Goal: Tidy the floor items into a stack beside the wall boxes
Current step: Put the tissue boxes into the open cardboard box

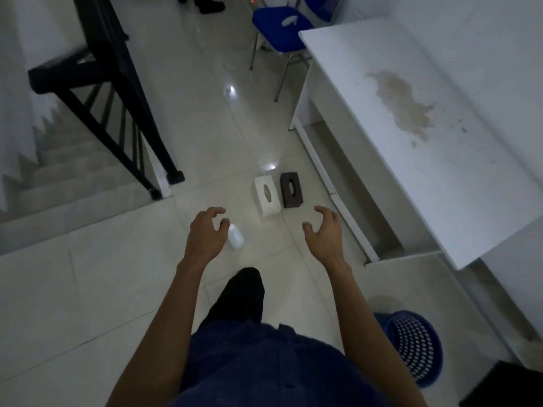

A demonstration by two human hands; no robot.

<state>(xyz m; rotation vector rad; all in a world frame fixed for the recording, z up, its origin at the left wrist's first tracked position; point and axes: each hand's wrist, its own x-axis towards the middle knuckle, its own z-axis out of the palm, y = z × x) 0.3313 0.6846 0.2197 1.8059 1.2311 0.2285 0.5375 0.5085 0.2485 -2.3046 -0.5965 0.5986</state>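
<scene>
A white tissue box [266,196] and a dark brown tissue box [291,189] lie side by side on the pale tiled floor, near the foot of the white desk. A small white bottle [236,236] lies on the floor just right of my left hand [207,235]. That hand hovers above the floor with fingers curled apart and nothing in it. My right hand [324,232] is also open and empty, held in the air below and right of the brown box. Both arms reach forward from my body.
A white desk [411,136] with a stain runs along the right. A blue chair [280,27] stands at the back. A black stair railing [117,92] and steps going down are at the left. A blue perforated basket [411,348] sits at the lower right.
</scene>
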